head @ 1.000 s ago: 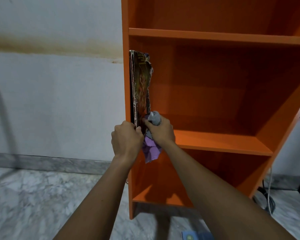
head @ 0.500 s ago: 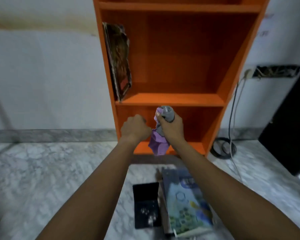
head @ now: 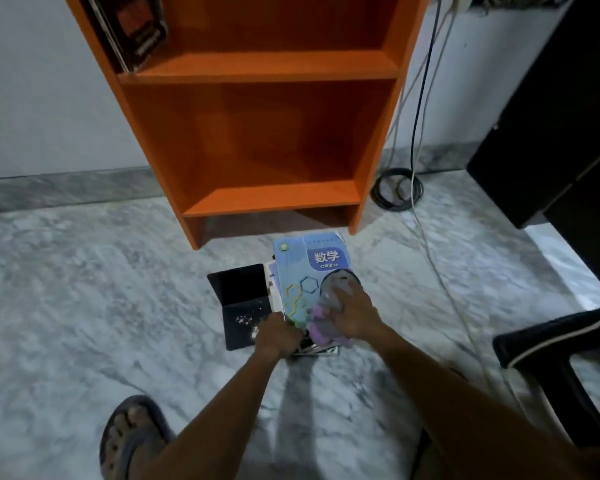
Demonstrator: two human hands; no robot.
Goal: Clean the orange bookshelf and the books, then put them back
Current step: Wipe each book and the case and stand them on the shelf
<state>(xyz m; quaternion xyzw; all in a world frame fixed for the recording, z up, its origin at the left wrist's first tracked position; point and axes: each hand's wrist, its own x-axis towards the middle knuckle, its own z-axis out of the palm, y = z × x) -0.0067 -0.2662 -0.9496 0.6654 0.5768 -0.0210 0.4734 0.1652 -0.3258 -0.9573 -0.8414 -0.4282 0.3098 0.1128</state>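
Marble floor (head: 84, 289) just in front of the orange bookshelf (head: 267, 67) holds a blue maths textbook (head: 302, 268). The left hand (head: 278, 336) curls its fingers round the near edge; the right hand (head: 352, 315) clutches a cloth (head: 326, 329) against the cover. It looks light, floppy and glossy, so best gripped along the spine.

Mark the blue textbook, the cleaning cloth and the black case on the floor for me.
Blue maths textbook (head: 293, 268): head view, upper cover.
Grey and purple cloth (head: 323, 329): head view, purple fold.
Flat black case (head: 239, 292): head view, middle of the top face.
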